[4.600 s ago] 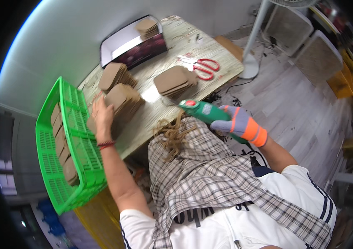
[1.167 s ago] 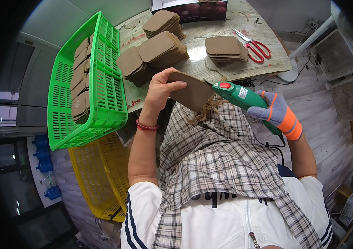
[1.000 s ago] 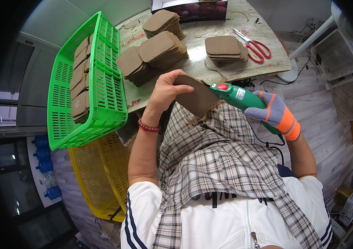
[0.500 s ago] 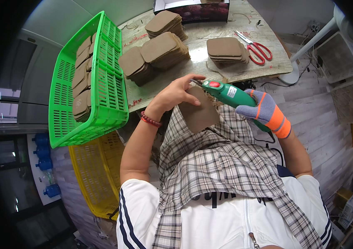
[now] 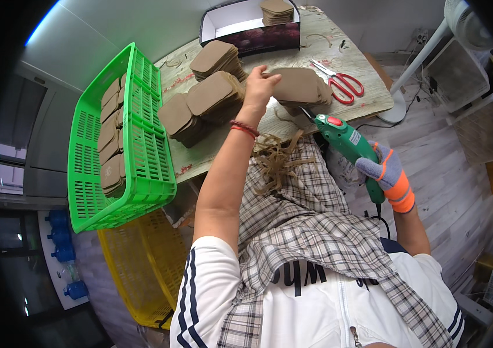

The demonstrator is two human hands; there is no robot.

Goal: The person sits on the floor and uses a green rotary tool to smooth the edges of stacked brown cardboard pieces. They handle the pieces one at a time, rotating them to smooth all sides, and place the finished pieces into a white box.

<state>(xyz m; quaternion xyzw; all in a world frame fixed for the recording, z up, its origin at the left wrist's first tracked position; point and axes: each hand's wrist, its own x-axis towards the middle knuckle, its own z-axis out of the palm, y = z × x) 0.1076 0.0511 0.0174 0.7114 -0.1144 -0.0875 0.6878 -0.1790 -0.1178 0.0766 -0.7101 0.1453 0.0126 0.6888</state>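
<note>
My bare left hand [image 5: 261, 88] reaches over the table, its fingers pinched at the left edge of the top brown pad [image 5: 297, 83] of the right-hand stack. The pad is flat, with rounded corners. My right hand [image 5: 387, 174], in a grey and orange glove, is wrapped round green electric scissors [image 5: 345, 139] with a red button. Their metal tip points up and left, near the stack's front edge. Curly brown trimmings [image 5: 278, 162] lie on the checked apron over my lap.
More brown pad stacks [image 5: 214, 93] stand on the table's left. Red-handled scissors [image 5: 345, 87] lie to the right. A dark box [image 5: 252, 40] sits at the back. A green crate [image 5: 150, 127] of pads stands left, above a yellow crate [image 5: 142, 267]. A white fan stand [image 5: 396, 110] is at right.
My left hand has moved from over my lap up to the right-hand stack. The pad it held is gone from my lap, uncovering the trimmings. The electric scissors have shifted right and down.
</note>
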